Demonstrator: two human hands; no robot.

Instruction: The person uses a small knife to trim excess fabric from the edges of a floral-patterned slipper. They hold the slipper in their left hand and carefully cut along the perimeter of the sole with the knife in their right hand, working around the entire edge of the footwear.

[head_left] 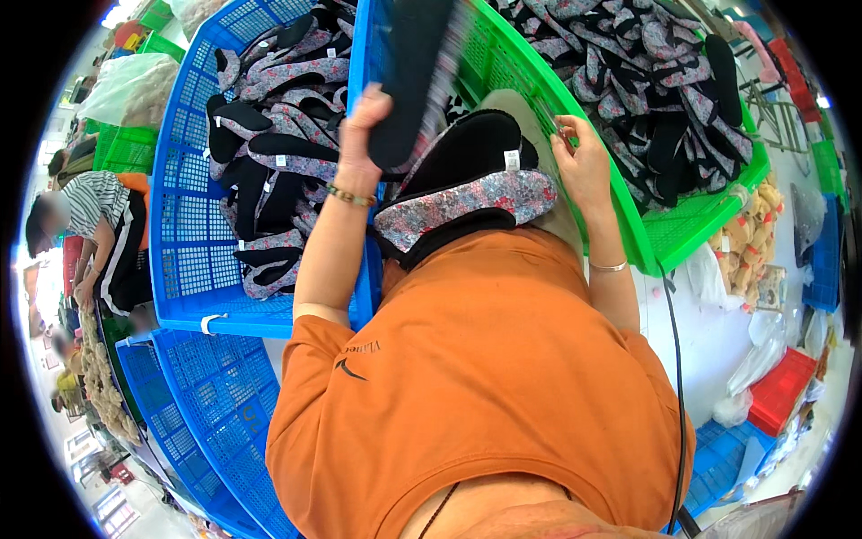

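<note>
My left hand [362, 135] grips a slipper [406, 85] with its black sole showing, raised in front of me and blurred by motion. On my lap lie a floral slipper [467, 205] in grey and red, with a white tag, and a black-soled slipper [471, 148] behind it. My right hand [584, 166] is closed beside the green basket's wall, to the right of the lap slippers. Between its fingertips is a small thin metal tool [558, 132], mostly hidden, so its kind does not show.
Floral slippers fill a blue basket [193, 256] on the left and a green basket [669, 242] on the right. Stacked blue baskets [211, 404] stand at lower left. A black cable [675, 359] hangs at my right. Another person [94, 207] bends over work at far left.
</note>
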